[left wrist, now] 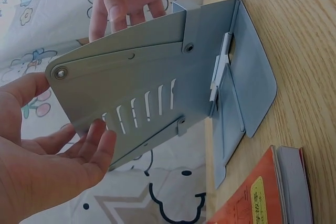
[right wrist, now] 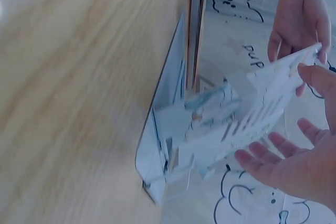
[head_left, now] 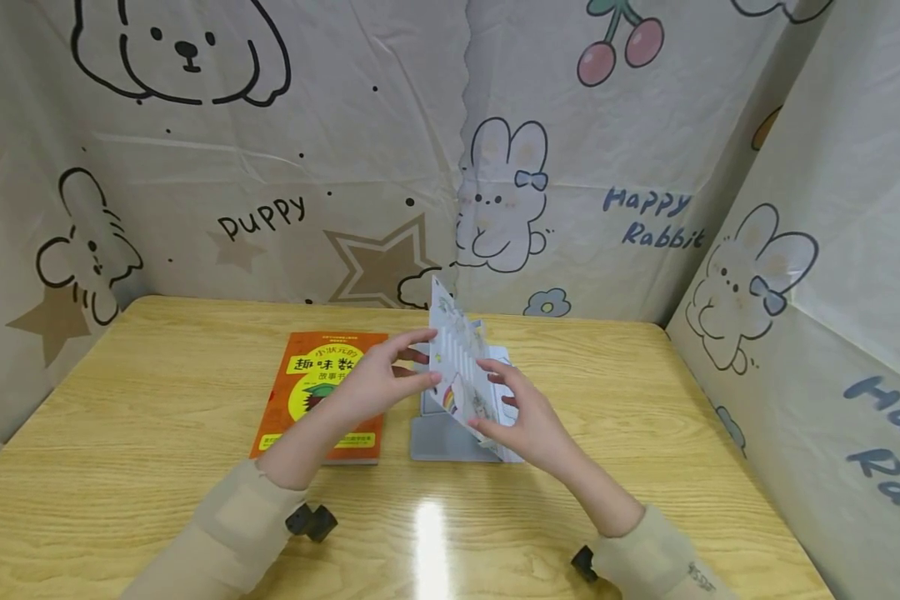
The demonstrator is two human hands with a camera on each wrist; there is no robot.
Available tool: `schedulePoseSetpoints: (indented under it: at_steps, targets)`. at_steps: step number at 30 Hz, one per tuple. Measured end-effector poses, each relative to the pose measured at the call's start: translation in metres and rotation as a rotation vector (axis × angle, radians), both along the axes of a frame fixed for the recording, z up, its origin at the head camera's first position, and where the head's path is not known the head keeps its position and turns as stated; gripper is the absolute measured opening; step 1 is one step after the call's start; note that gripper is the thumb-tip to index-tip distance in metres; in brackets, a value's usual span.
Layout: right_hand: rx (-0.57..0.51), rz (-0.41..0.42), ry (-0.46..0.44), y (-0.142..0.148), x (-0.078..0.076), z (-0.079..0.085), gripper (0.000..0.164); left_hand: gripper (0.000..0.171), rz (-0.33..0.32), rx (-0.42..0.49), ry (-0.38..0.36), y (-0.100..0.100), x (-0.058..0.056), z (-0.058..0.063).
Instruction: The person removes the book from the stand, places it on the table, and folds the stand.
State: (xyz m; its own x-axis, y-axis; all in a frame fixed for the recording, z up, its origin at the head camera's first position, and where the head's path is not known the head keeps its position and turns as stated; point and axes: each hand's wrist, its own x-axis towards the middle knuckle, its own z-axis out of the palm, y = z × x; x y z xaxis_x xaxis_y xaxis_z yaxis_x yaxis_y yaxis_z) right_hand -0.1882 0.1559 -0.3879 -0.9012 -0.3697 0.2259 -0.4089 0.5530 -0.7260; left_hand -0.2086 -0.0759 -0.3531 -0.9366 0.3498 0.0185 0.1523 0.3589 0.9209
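A pale blue metal book stand (head_left: 461,367) stands on the table, its slotted panel tilted up from a flat base plate (head_left: 450,440). Cartoon prints, including a rainbow, decorate one face of the panel; the other face (left wrist: 142,72) is plain with rivets. My left hand (head_left: 371,375) holds the panel's left edge, thumb and fingers bent about a corner. On the opposite side, my right hand (head_left: 536,421) holds the panel between thumb and fingers, its fingers (right wrist: 286,153) spread along the edge.
An orange book (head_left: 279,417) with a yellow-and-green cover lies flat just left of the stand. The wooden table (head_left: 607,400) meets printed cloth walls (head_left: 390,150) at the back and sides. Dark wrist cameras (head_left: 312,522) sit at both sleeves.
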Motion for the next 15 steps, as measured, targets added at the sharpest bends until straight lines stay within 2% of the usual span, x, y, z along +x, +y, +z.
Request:
schedulePoseSetpoints:
  at_steps: [7,15]
  targets:
    - [0.035,0.029,0.071,0.016,-0.009,0.0,0.069,0.06,0.011,0.002,-0.05,-0.004,0.002,0.002]
    - [0.15,0.044,0.102,0.029,-0.016,0.0,0.076,0.061,0.021,0.017,-0.082,-0.01,0.001,-0.002]
